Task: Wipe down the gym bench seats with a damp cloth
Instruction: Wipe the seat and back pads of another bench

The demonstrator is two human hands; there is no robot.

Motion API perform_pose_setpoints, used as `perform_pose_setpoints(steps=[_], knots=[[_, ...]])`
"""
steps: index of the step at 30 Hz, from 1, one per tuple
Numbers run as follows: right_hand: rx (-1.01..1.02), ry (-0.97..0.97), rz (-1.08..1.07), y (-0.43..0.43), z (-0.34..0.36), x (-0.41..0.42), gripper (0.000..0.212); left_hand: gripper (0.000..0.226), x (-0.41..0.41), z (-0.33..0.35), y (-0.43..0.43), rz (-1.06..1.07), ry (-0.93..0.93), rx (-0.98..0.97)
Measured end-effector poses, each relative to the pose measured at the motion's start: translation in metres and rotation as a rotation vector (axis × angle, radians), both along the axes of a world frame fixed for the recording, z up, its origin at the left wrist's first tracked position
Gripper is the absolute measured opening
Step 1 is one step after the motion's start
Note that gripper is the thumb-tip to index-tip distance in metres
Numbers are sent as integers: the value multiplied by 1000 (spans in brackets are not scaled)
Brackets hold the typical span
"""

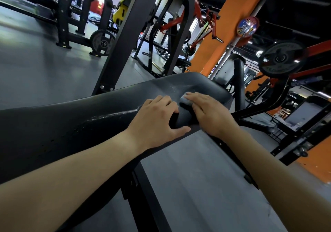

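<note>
**Head view: cloth flat under your right hand, most of the pad lying off toward 8 o'clock**

Your right hand (pixel 206 110) lies palm-down on the cloth (pixel 184 98), fingers (pixel 192 96) nearly straight and pressing rather than pinching. Only a grey-blue corner of the cloth shows past the fingertips; the rest is hidden under the palm. The cloth sits on the bench pad (pixel 89 117), close to its 2 o'clock end.

Just beside it, at 8 o'clock from the cloth, your left hand (pixel 157 119) grips the pad. Its fingers curl down into a dark gap at the near edge and the thumb is spread along that edge.

The pad's long axis runs from 8 o'clock to 2 o'clock through both hands. A short stretch lies past the cloth toward 2 o'clock, and the long stretch lies toward 8 o'clock, beyond your left hand. Pale streaks (pixel 114 115) mark the surface on that side. A stroke along the long stretch would probably meet your left hand first, so expect to shift it.

Your right forearm comes in from 5 o'clock, wrist low, fingers aimed at 10 o'clock, across the pad's axis. Your left forearm comes in from 8 o'clock, lying over the pad along its length.

Beyond the bench, a black frame upright (pixel 125 43) stands at 11 o'clock and a weight plate (pixel 281 59) hangs at 2 o'clock.
</note>
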State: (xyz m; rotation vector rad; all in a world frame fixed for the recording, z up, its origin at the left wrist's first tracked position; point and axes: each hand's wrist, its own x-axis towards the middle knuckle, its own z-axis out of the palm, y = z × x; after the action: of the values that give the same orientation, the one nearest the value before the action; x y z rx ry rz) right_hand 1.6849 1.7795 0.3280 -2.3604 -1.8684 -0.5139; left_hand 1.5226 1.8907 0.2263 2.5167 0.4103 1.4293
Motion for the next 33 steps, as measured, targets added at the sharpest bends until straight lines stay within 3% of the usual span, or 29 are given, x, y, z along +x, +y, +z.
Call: perform_pose_setpoints(steps=[6,10,16,21,29,33], knots=[[214,49,-240,15,25,23,37,60,0,-1,0,0,-9,-17],[174,-86,-119,17,-2,6,40,59,0,0,-1,10,-8,-8],[199,-55,141,-26,-41,-16,46,58,-2,1,-1,5,10,3],[334,-94,104,-29,-26,21,41,59,-2,0,-3,5,4,-6],[817,211,-152,-6,-47,18,41,59,-1,-1,-2,-5,-5,-10],[859,232,-125,-11,-79,-5,43,60,1,-2,0,-7,-18,-14]])
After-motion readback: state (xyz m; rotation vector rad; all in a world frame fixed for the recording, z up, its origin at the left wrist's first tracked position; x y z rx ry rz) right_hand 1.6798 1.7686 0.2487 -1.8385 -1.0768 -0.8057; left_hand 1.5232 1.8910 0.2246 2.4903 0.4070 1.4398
